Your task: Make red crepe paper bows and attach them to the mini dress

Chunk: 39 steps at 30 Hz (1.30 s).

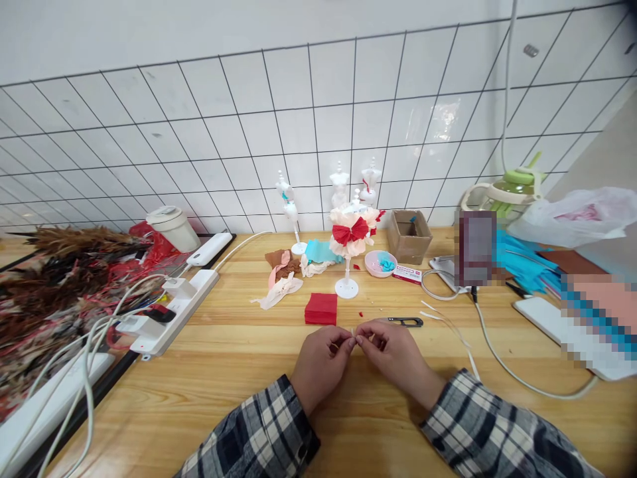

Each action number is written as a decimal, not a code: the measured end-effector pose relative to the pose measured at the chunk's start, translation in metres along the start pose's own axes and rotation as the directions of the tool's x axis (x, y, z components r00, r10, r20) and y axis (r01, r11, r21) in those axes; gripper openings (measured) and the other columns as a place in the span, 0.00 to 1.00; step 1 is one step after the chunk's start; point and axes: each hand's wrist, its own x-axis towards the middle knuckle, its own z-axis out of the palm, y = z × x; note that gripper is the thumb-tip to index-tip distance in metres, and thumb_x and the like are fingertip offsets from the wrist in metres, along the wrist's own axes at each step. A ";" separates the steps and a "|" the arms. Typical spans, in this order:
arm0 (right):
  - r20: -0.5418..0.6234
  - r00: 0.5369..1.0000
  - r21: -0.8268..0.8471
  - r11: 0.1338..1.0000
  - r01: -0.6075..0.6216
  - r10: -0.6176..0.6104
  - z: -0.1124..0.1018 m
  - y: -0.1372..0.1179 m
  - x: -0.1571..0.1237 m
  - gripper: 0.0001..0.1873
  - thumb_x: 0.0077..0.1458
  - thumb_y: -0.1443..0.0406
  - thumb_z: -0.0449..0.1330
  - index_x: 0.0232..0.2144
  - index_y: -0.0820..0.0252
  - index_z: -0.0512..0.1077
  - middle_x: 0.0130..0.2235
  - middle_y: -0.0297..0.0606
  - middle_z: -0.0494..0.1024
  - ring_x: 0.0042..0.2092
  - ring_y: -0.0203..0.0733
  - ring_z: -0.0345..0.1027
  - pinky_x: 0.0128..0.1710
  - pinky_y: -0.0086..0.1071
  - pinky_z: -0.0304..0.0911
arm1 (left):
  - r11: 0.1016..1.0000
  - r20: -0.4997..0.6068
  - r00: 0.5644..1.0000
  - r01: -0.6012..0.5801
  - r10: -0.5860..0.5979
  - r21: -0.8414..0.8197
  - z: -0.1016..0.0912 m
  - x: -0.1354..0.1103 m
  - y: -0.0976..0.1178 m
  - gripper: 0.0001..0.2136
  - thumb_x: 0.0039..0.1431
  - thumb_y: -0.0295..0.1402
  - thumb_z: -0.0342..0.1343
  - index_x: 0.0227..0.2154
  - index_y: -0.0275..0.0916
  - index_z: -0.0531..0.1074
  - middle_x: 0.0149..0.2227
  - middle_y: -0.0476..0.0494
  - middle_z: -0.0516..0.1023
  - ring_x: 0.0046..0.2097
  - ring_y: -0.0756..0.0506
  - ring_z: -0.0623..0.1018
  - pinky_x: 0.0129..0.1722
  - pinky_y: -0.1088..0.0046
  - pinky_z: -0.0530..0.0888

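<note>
My left hand (322,358) and my right hand (393,353) meet over the wooden table (239,385), fingertips pinched together on a small pale piece (353,336) that I cannot make out. Just beyond them lies a stack of red paper squares (321,309). Small black snips (408,322) lie right of my fingers. A little mannequin stand (347,265) dressed in cream paper with a red bow stands behind the red stack.
A white power strip (176,309) with cables lies at left, beside feathers (54,265). Bare mannequin stands (340,182), paper scraps (286,272), a pink dish (381,263), a cardboard box (409,236), a phone (476,247) and a white cable (517,378) lie behind and at right.
</note>
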 end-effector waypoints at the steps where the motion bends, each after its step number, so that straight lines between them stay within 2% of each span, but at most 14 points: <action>1: 0.008 1.000 -0.013 1.000 0.023 -0.023 -0.001 0.000 0.000 0.08 0.54 0.65 0.55 0.31 0.56 0.75 0.30 0.34 0.77 0.28 0.37 0.65 0.28 0.29 0.59 | 1.000 -0.004 1.000 -0.003 0.003 0.003 0.000 0.000 0.000 0.10 0.58 0.36 0.51 0.29 0.39 0.76 0.29 0.45 0.79 0.31 0.47 0.75 0.31 0.74 0.68; 9: 0.024 0.987 -0.061 0.986 0.157 -0.156 -0.001 -0.001 -0.004 0.08 0.57 0.67 0.55 0.32 0.55 0.74 0.30 0.33 0.76 0.31 0.37 0.67 0.31 0.29 0.58 | 1.000 -0.024 0.999 0.021 -0.021 -0.004 -0.001 -0.001 0.001 0.09 0.55 0.31 0.52 0.25 0.38 0.76 0.26 0.46 0.78 0.30 0.48 0.74 0.30 0.75 0.67; 14: 0.017 0.986 -0.114 0.980 0.166 -0.165 -0.001 -0.002 -0.005 0.07 0.56 0.67 0.55 0.32 0.56 0.74 0.29 0.33 0.75 0.30 0.36 0.66 0.31 0.29 0.58 | 0.999 -0.026 0.999 0.045 -0.046 -0.016 0.001 0.002 0.003 0.09 0.53 0.29 0.52 0.23 0.36 0.76 0.23 0.47 0.76 0.26 0.49 0.73 0.27 0.77 0.66; 20: -0.038 0.988 -0.079 0.986 0.148 -0.152 0.000 0.001 -0.005 0.07 0.56 0.66 0.56 0.33 0.54 0.75 0.30 0.32 0.76 0.30 0.36 0.66 0.31 0.29 0.58 | 0.997 0.007 0.999 0.041 -0.040 -0.059 -0.001 0.002 0.001 0.11 0.57 0.35 0.52 0.28 0.38 0.78 0.26 0.46 0.79 0.30 0.48 0.75 0.30 0.76 0.68; 23: -0.035 0.990 -0.064 0.988 0.138 -0.140 0.000 0.002 -0.004 0.07 0.56 0.66 0.56 0.32 0.54 0.75 0.29 0.32 0.76 0.30 0.36 0.66 0.31 0.28 0.59 | 0.998 -0.001 0.999 0.040 -0.040 -0.051 -0.002 0.001 0.001 0.11 0.57 0.36 0.53 0.28 0.37 0.78 0.26 0.45 0.79 0.29 0.48 0.74 0.29 0.76 0.67; 30: -0.007 0.978 -0.080 0.975 0.206 -0.207 -0.001 0.000 -0.006 0.07 0.56 0.67 0.56 0.33 0.55 0.75 0.29 0.33 0.76 0.29 0.36 0.66 0.30 0.28 0.59 | 0.997 -0.039 0.998 0.042 -0.044 -0.060 -0.001 0.000 0.003 0.10 0.54 0.32 0.53 0.23 0.36 0.76 0.23 0.46 0.77 0.26 0.49 0.72 0.28 0.76 0.66; 39: -0.027 0.973 -0.126 0.966 0.224 -0.229 0.000 0.000 -0.008 0.07 0.58 0.65 0.55 0.35 0.54 0.74 0.30 0.33 0.76 0.31 0.36 0.67 0.31 0.28 0.60 | 0.993 -0.033 0.995 0.087 -0.090 -0.084 0.001 0.002 0.005 0.09 0.51 0.29 0.52 0.21 0.35 0.76 0.21 0.47 0.76 0.25 0.50 0.71 0.26 0.77 0.66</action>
